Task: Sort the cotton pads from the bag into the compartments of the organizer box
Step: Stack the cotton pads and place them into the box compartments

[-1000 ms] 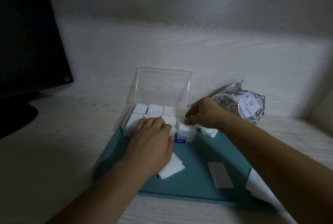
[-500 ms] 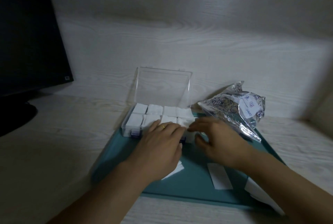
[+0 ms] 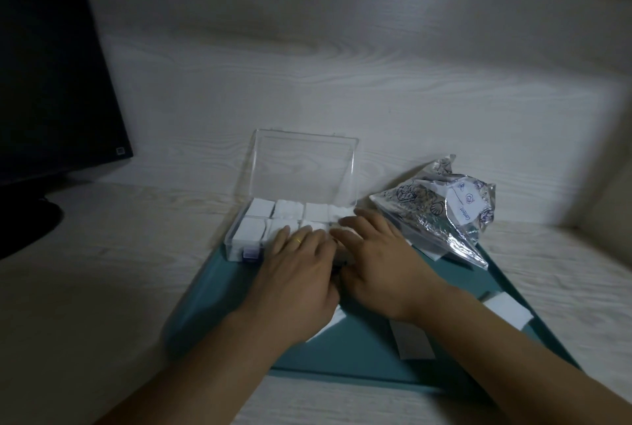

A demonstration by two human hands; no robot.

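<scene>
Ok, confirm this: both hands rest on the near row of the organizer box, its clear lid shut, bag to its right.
Wrong about the lid. The head view shows the clear lid standing open behind the organizer box. Left hand, right hand and bag are as stated.
</scene>
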